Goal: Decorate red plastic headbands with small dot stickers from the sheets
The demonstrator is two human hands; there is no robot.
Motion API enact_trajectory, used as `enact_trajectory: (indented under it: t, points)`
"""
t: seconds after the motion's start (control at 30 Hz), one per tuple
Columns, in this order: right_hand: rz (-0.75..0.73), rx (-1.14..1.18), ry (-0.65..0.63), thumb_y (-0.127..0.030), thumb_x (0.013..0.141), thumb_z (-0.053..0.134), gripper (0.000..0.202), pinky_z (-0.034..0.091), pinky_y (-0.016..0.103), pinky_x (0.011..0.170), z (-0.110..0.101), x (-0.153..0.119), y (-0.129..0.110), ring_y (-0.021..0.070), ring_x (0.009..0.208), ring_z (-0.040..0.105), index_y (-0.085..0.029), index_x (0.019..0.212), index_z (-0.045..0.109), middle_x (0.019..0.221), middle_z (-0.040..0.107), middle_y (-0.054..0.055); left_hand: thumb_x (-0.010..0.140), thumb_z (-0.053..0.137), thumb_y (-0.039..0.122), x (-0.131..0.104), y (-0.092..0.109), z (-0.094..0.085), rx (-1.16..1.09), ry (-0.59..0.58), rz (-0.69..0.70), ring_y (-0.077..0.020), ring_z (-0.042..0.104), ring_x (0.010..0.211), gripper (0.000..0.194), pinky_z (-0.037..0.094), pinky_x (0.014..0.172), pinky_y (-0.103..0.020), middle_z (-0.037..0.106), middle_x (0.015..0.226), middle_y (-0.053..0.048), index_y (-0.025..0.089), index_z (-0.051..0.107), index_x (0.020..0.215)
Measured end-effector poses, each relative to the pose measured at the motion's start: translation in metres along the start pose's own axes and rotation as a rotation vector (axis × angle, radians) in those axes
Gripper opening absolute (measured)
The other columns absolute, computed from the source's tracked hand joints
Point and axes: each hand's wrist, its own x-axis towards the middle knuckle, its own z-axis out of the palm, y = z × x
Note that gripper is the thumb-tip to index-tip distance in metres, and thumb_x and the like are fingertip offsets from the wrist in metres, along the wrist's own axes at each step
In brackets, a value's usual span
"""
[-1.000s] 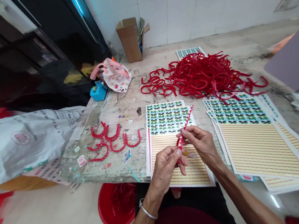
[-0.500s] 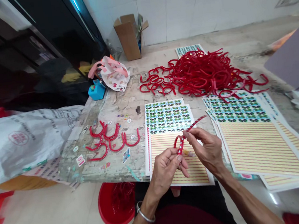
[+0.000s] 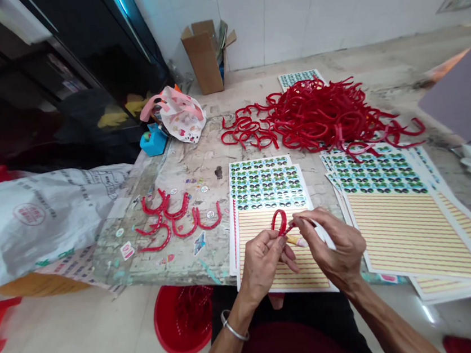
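A curved red strip is held between both hands above a sticker sheet with pictures on top and striped lines below. My left hand pinches the strip's lower part. With closed fingers my right hand grips its other end, and a pale strip curves beside those fingers. Several bent red strips with pale marks lie on the table to the left. A big heap of red strips is farther back. More sticker sheets overlap at the right.
Behind stand a cardboard box, a white bag with pink handles and a blue tape dispenser. Below the front edge is a red basin with red strips. White sacking lies at the left.
The right hand has turned and shifted slightly right; the strip end that pointed up to the right is no longer there. A pale strip now shows by that hand. The left hand stays nearly in place.
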Motion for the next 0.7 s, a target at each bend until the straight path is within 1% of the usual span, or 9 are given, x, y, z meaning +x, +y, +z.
enact_trajectory:
  t: [0.07,0.1,0.2,0.3,0.4,0.47,0.6,0.7]
  points:
    - [-0.006,-0.01,-0.018,-0.012,0.078,0.061,0.02,0.049,0.026,0.058,-0.004,-0.001,-0.005,0.0141,0.063,0.062,-0.025,0.093,0.064,0.075,0.068,0.001,0.082,0.055,0.039,0.0,0.001,0.0,-0.007,0.017,0.006,-0.0134,0.062,0.047,0.027,0.044,0.048,-0.022,0.063,0.061,-0.001,0.012,0.057,0.087]
    - [0.01,-0.018,-0.006,-0.013,0.078,0.061,0.019,0.049,0.025,0.057,-0.005,-0.001,-0.006,0.0137,0.061,0.061,-0.025,0.092,0.065,0.074,0.068,0.001,0.082,0.055,0.038,-0.001,0.002,0.001,-0.01,0.022,0.009,-0.0128,0.062,0.047,0.026,0.044,0.049,-0.021,0.062,0.061,-0.001,0.013,0.058,0.087]
    - [0.122,-0.045,0.045,-0.018,0.08,0.059,0.011,0.049,0.025,0.055,-0.006,0.002,-0.008,0.0134,0.058,0.061,-0.023,0.087,0.066,0.074,0.067,0.001,0.082,0.055,0.038,-0.004,0.004,0.003,-0.033,-0.011,-0.01,-0.0124,0.061,0.046,0.025,0.043,0.047,-0.021,0.062,0.06,-0.001,0.013,0.059,0.086]
    - [0.22,-0.006,0.05,-0.024,0.081,0.059,0.008,0.05,0.025,0.056,-0.002,0.006,-0.001,0.0135,0.059,0.062,-0.02,0.081,0.065,0.073,0.067,0.002,0.082,0.054,0.038,-0.008,0.006,0.003,-0.072,-0.061,-0.04,-0.0124,0.06,0.043,0.025,0.042,0.045,-0.021,0.063,0.061,-0.002,0.013,0.058,0.084]
    - [0.25,0.042,0.045,-0.027,0.081,0.059,0.01,0.051,0.025,0.057,0.005,0.008,0.008,0.013,0.058,0.061,-0.019,0.08,0.065,0.07,0.066,0.001,0.083,0.054,0.036,-0.01,0.005,0.002,-0.102,-0.071,-0.046,-0.0119,0.06,0.042,0.023,0.041,0.043,-0.02,0.063,0.059,-0.001,0.013,0.056,0.083]
    - [0.259,0.059,0.042,-0.028,0.08,0.059,0.011,0.051,0.025,0.057,0.008,0.007,0.013,0.0133,0.059,0.061,-0.019,0.08,0.065,0.072,0.067,0.001,0.083,0.054,0.035,-0.011,0.004,0.0,-0.12,-0.09,-0.056,-0.0118,0.059,0.041,0.021,0.042,0.044,-0.02,0.062,0.057,0.0,0.014,0.056,0.084]
    - [0.303,0.121,0.016,-0.027,0.081,0.058,0.011,0.051,0.025,0.057,0.012,0.003,0.017,0.0146,0.064,0.064,-0.019,0.082,0.065,0.076,0.069,0.002,0.084,0.054,0.031,-0.012,0.002,-0.002,-0.15,-0.114,-0.066,-0.0116,0.06,0.042,0.017,0.044,0.046,-0.021,0.061,0.058,0.0,0.014,0.055,0.084]
    - [0.367,0.16,-0.019,-0.028,0.081,0.059,0.012,0.05,0.025,0.054,0.012,0.002,0.018,0.0137,0.06,0.063,-0.018,0.083,0.065,0.075,0.068,0.002,0.085,0.053,0.029,-0.013,0.001,-0.002,-0.166,-0.112,-0.065,-0.0114,0.061,0.043,0.016,0.042,0.045,-0.02,0.062,0.059,-0.001,0.014,0.055,0.082]
